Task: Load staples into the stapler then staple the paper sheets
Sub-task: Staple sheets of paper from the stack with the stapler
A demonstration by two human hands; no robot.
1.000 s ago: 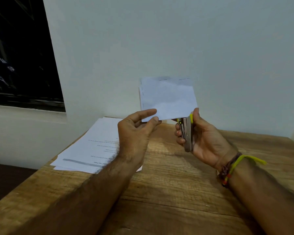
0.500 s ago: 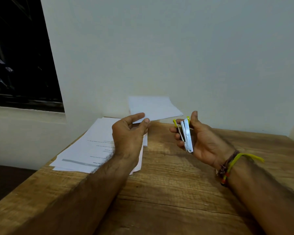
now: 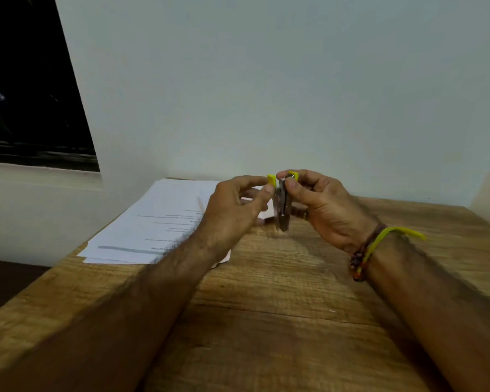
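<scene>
While both hands pinch it, stapler [image 3: 283, 206] gleams metallic.

Stapler [image 3: 283, 206]: small, bare metal body with yellow plastic ends, held upright above the desk [image 3: 266, 306], yellow parts uppermost. Paper sheets [image 3: 156, 222]: white, printed with lines of text, lying flat in a loose stack at the desk's far left edge, well left of the stapler.
</scene>
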